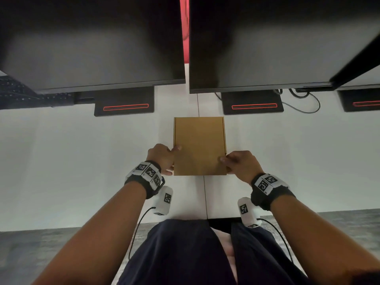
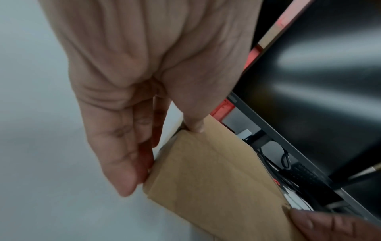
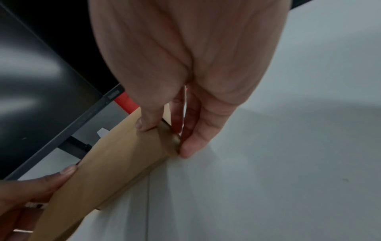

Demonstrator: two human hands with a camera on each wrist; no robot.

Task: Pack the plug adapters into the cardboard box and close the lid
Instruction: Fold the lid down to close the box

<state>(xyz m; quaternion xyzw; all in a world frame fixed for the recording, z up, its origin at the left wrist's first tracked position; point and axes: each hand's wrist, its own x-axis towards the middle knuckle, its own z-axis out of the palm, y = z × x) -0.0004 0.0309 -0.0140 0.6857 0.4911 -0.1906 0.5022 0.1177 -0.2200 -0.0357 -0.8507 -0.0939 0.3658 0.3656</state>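
The brown cardboard box (image 1: pixel 199 146) lies flat on the white desk (image 1: pixel 82 161) with its lid down. No plug adapters show in any view. My left hand (image 1: pixel 167 158) holds the box's left edge, thumb on the lid and fingers (image 2: pixel 123 171) against the side wall of the box (image 2: pixel 216 179). My right hand (image 1: pixel 234 163) holds the right edge the same way. In the right wrist view its thumb presses the top of the box (image 3: pixel 115 166) and its fingers (image 3: pixel 191 143) touch the side near the corner.
Two dark monitors (image 1: pixel 92 48) (image 1: pixel 267 48) hang over the desk's far half, their black stands (image 1: pixel 124 106) (image 1: pixel 253 105) just behind the box. A keyboard (image 1: pixel 20 93) sits far left and a cable (image 1: pixel 306 103) loops at the right. The desk's front edge (image 1: pixel 61 228) is by my lap.
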